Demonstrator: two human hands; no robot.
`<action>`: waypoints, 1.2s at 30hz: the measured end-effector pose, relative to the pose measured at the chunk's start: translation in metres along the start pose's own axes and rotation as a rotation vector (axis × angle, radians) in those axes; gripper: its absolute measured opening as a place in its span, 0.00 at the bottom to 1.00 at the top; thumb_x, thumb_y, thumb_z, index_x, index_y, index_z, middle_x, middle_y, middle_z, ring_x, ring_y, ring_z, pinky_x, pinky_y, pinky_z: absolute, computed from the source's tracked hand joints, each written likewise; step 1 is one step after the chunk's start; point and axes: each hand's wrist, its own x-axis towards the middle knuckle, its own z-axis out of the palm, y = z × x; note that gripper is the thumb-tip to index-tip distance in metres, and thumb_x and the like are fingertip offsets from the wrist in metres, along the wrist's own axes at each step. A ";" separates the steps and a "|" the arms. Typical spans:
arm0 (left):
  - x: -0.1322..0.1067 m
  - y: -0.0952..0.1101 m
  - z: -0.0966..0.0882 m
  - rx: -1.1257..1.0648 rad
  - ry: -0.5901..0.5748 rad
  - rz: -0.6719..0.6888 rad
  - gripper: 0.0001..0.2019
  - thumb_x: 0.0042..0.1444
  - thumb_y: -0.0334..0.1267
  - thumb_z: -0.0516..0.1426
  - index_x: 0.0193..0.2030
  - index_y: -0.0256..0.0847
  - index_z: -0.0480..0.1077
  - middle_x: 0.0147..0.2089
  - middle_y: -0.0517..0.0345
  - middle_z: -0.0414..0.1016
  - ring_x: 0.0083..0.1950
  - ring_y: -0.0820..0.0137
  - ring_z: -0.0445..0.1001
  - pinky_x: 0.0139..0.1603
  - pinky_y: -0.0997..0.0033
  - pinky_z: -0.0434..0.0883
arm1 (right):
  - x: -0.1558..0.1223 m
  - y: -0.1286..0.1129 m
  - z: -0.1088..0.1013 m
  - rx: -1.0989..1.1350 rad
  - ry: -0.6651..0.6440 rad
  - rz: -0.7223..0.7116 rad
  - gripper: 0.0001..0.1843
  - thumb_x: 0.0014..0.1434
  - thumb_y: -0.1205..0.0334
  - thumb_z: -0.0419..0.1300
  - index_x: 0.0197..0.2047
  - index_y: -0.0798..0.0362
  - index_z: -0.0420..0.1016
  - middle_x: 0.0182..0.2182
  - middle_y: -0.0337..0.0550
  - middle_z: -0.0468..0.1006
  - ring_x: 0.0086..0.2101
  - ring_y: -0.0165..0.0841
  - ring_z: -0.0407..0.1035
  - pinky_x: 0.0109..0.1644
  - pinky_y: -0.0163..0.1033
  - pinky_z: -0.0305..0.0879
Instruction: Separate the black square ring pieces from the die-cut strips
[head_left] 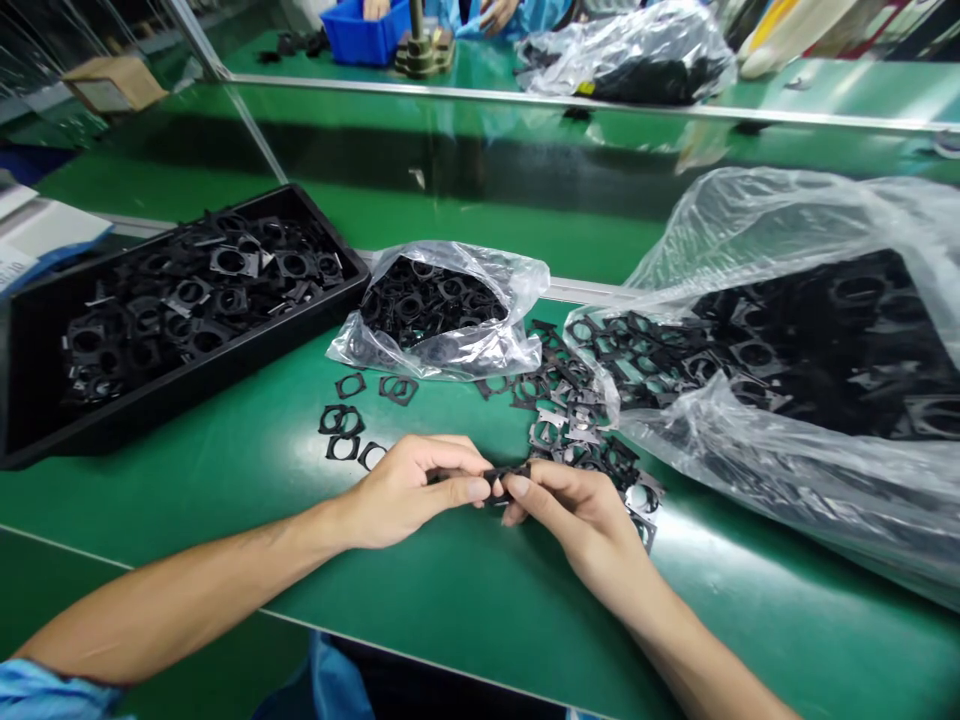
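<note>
My left hand [420,490] and my right hand [574,505] meet over the green table, both closed on a small black part [504,474]. Thumbs and fingertips pinch it from either side and cover most of it, so its full shape is hidden. Just beyond my left hand lie several flat black frames with round holes [343,447]. A loose heap of similar black frames [551,430] spreads beyond and beside my right hand.
A black tray [187,375] full of black parts stands at left. A small clear bag [465,350] of black rings sits mid-table; a large clear bag [750,450] spills parts at right. Across a metal rail [480,90], another person's hands are near a blue bin [367,35].
</note>
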 end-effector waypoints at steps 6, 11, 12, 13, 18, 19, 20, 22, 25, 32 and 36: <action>0.000 -0.004 0.002 0.038 -0.040 0.019 0.11 0.65 0.40 0.60 0.39 0.37 0.82 0.37 0.53 0.79 0.39 0.69 0.76 0.42 0.73 0.71 | -0.002 0.001 0.003 -0.160 0.103 -0.099 0.23 0.69 0.55 0.57 0.23 0.52 0.74 0.22 0.40 0.75 0.27 0.33 0.68 0.33 0.37 0.61; -0.002 -0.006 0.005 0.154 0.081 0.112 0.08 0.63 0.38 0.62 0.40 0.37 0.82 0.37 0.52 0.80 0.37 0.69 0.76 0.40 0.71 0.71 | -0.003 0.001 0.007 -0.235 0.144 -0.143 0.23 0.69 0.57 0.57 0.22 0.52 0.72 0.20 0.38 0.70 0.24 0.31 0.64 0.32 0.37 0.59; -0.002 -0.006 0.006 0.161 0.104 0.120 0.08 0.62 0.39 0.63 0.39 0.37 0.82 0.36 0.52 0.81 0.37 0.69 0.76 0.40 0.71 0.71 | -0.002 0.001 0.007 -0.231 0.145 -0.138 0.23 0.69 0.57 0.57 0.22 0.52 0.72 0.20 0.38 0.70 0.24 0.31 0.64 0.32 0.36 0.59; -0.002 -0.006 0.006 0.152 0.117 0.117 0.08 0.61 0.39 0.63 0.38 0.37 0.82 0.35 0.52 0.81 0.36 0.69 0.76 0.39 0.72 0.71 | -0.002 0.002 0.007 -0.217 0.142 -0.127 0.23 0.69 0.57 0.58 0.22 0.52 0.72 0.20 0.38 0.70 0.24 0.31 0.64 0.33 0.36 0.59; 0.000 -0.004 0.005 -0.080 0.058 -0.009 0.13 0.56 0.46 0.68 0.36 0.35 0.82 0.33 0.54 0.79 0.30 0.73 0.73 0.31 0.76 0.69 | -0.001 0.002 0.004 -0.022 0.051 -0.004 0.23 0.67 0.53 0.58 0.23 0.54 0.77 0.21 0.40 0.76 0.26 0.31 0.66 0.32 0.36 0.59; 0.000 -0.003 0.004 -0.132 0.038 -0.032 0.14 0.54 0.46 0.69 0.36 0.35 0.81 0.32 0.55 0.79 0.30 0.74 0.73 0.31 0.76 0.69 | -0.001 0.002 0.004 0.023 0.033 0.014 0.23 0.67 0.53 0.59 0.23 0.54 0.78 0.21 0.41 0.77 0.26 0.31 0.66 0.33 0.36 0.59; 0.001 -0.003 0.004 -0.177 0.022 -0.048 0.15 0.53 0.47 0.70 0.36 0.34 0.81 0.31 0.55 0.79 0.30 0.74 0.74 0.32 0.76 0.70 | -0.001 0.002 0.003 0.061 0.019 0.026 0.23 0.67 0.52 0.59 0.24 0.54 0.78 0.22 0.41 0.78 0.27 0.32 0.67 0.33 0.36 0.60; 0.002 -0.002 0.004 -0.246 0.003 -0.066 0.15 0.52 0.47 0.70 0.34 0.34 0.80 0.30 0.56 0.79 0.31 0.73 0.74 0.33 0.76 0.70 | -0.001 0.002 0.003 0.117 0.002 0.032 0.22 0.66 0.52 0.60 0.25 0.54 0.79 0.24 0.42 0.79 0.28 0.33 0.69 0.36 0.36 0.62; 0.003 -0.003 0.005 -0.295 -0.006 -0.077 0.15 0.53 0.47 0.70 0.35 0.35 0.79 0.31 0.56 0.79 0.32 0.74 0.75 0.35 0.77 0.71 | -0.003 0.002 0.003 0.095 0.027 0.000 0.22 0.67 0.51 0.60 0.26 0.54 0.78 0.25 0.42 0.79 0.30 0.33 0.71 0.37 0.36 0.64; 0.002 -0.003 0.003 -0.252 0.052 -0.117 0.14 0.52 0.44 0.70 0.36 0.36 0.76 0.29 0.61 0.76 0.30 0.77 0.73 0.34 0.79 0.69 | -0.001 0.005 0.004 -0.023 0.097 -0.076 0.19 0.66 0.56 0.61 0.24 0.54 0.76 0.22 0.38 0.73 0.26 0.30 0.65 0.32 0.35 0.61; 0.001 -0.002 0.003 -0.157 0.057 -0.127 0.09 0.57 0.39 0.66 0.35 0.35 0.75 0.28 0.60 0.77 0.29 0.76 0.72 0.33 0.78 0.68 | 0.002 0.005 0.006 0.209 0.113 -0.007 0.07 0.60 0.58 0.67 0.36 0.53 0.81 0.30 0.40 0.79 0.31 0.32 0.71 0.36 0.35 0.66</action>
